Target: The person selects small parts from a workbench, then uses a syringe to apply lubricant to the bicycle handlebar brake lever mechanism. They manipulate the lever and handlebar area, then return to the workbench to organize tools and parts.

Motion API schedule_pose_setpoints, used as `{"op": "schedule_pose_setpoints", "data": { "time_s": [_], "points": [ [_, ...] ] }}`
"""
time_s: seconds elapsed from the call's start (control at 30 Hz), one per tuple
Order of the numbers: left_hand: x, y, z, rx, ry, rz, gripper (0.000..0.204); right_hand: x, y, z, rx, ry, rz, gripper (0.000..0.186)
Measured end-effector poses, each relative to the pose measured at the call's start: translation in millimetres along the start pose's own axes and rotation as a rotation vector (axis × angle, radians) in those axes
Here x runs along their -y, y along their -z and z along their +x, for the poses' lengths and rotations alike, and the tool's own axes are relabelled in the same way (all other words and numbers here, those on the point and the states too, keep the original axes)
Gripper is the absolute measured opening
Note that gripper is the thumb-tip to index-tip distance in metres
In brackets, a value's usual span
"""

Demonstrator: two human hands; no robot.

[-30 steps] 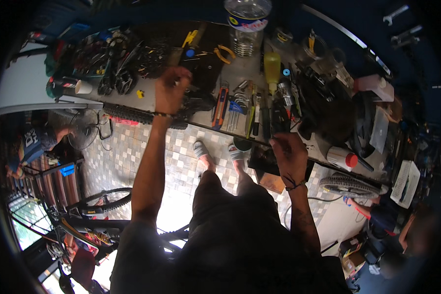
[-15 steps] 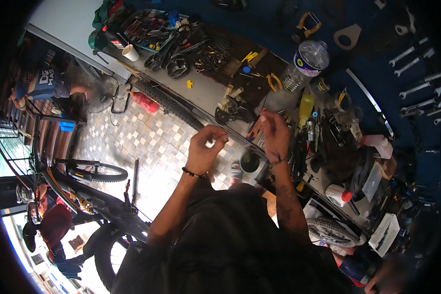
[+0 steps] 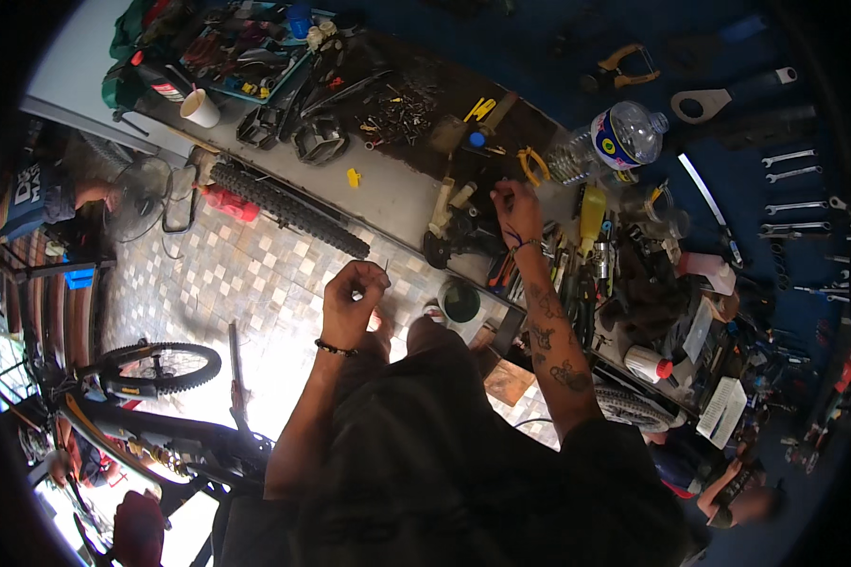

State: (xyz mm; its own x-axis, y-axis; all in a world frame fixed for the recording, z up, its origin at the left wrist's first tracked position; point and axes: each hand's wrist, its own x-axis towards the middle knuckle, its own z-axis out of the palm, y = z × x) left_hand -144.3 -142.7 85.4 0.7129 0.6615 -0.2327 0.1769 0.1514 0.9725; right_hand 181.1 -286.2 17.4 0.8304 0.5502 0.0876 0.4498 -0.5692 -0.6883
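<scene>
My left hand (image 3: 355, 295), with a dark beaded bracelet at its wrist, is held over the tiled floor in front of the bench. Its thumb and fingertips are pinched, and a thin sliver sticks up at the tips, too small to name. Over the bench edge, my right hand (image 3: 517, 213) has its fingers curled together; whatever they hold is hidden. Beside it lies a black bicycle part (image 3: 463, 236), perhaps a derailleur, near some pale fittings (image 3: 442, 210). Yellow-handled pliers (image 3: 533, 167) lie just beyond the right fingertips.
A large clear bottle (image 3: 624, 137) and a yellow bottle (image 3: 591, 215) stand right of my right hand. A bicycle tyre (image 3: 288, 210) leans along the bench front. A dark bucket (image 3: 460, 300) stands below. Wrenches (image 3: 794, 208) hang on the wall; a bicycle (image 3: 151, 425) is at lower left.
My right hand has reached farther over the bench, toward the pliers. My left hand has shifted left and slightly down, still pinched. The whole view has turned and shifted.
</scene>
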Motion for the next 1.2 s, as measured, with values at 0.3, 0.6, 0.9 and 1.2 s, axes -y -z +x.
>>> {"op": "schedule_pose_setpoints", "data": {
  "time_s": [0.3,0.6,0.9,1.2],
  "points": [
    [-2.4,14.7,59.2,0.088,-0.043,0.067,0.010,-3.1,18.5,6.4,0.127,-0.058,-0.196,0.036],
    [13.7,-9.3,55.3,-0.003,-0.016,0.021,0.007,3.5,9.2,35.8,0.103,0.062,-0.129,0.026],
    [8.9,-29.5,36.6,-0.048,0.047,0.075,0.016,-8.4,-6.0,46.2,0.107,0.149,-0.184,0.015],
    [-1.9,-34.7,29.3,-0.100,0.074,-0.025,0.026,2.6,-12.5,44.7,0.050,0.248,-0.317,0.011]
  ]
}}
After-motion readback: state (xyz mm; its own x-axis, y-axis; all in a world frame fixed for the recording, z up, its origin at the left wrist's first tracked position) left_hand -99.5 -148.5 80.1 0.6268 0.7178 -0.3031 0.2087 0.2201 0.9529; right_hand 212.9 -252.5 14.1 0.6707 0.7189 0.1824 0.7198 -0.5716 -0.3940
